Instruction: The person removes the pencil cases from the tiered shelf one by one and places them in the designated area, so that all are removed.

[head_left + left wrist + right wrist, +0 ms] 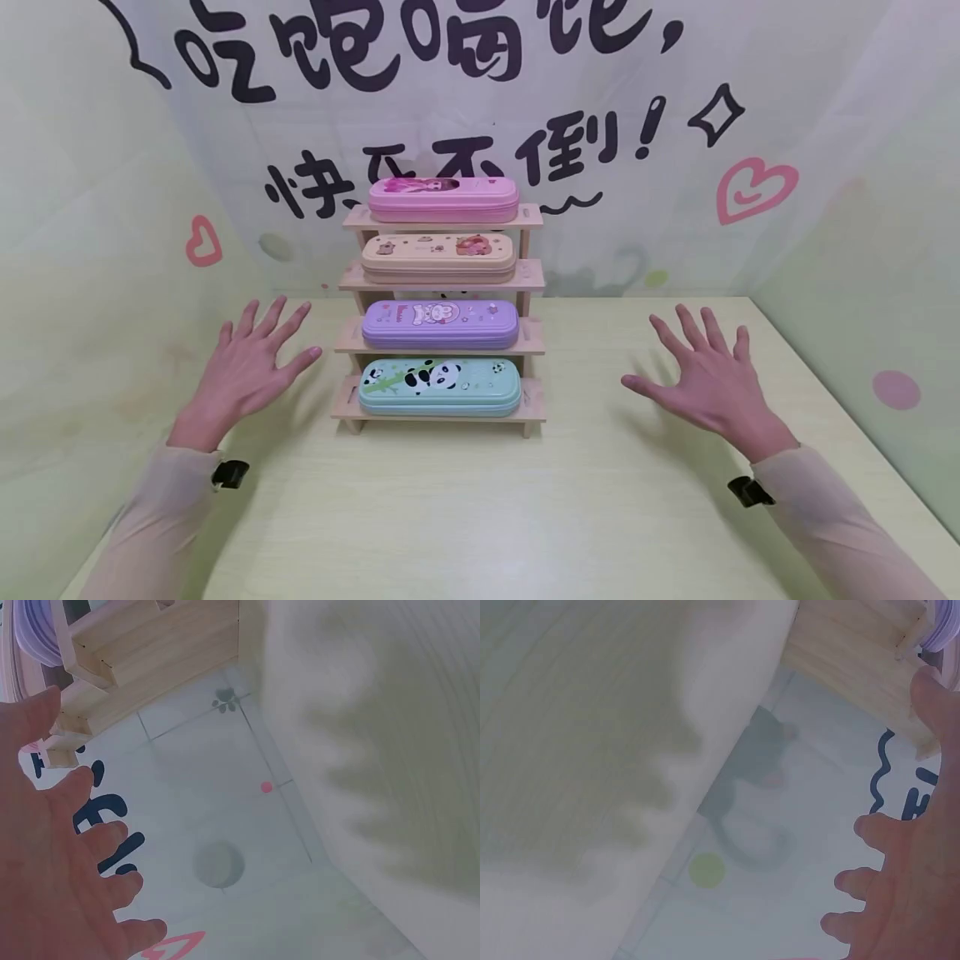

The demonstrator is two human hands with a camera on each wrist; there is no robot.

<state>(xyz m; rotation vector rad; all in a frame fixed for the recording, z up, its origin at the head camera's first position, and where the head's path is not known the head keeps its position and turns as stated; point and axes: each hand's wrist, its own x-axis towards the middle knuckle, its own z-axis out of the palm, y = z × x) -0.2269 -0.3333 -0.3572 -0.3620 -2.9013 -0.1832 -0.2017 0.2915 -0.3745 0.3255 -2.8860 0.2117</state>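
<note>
A stepped wooden rack [534, 406] stands on the table with one pencil case on each tier. From the top down they are a pink case [442, 202], a beige case [438, 260], a purple case [441, 326] and a mint panda case [440, 389]. To the rack's left, my left hand [251, 362] is held with fingers spread, touching nothing. My right hand [708, 379] hovers farther off on the right side, fingers likewise spread and holding nothing. Both wrist views show the rack's wooden side beyond the thumb, with an edge of the purple case [39, 634].
The pale wooden table [450, 508] reaches back to a white printed cloth [630, 233] with black lettering and pink hearts. Cloth sides rise at left and right. A dark band with a black piece sits at each wrist.
</note>
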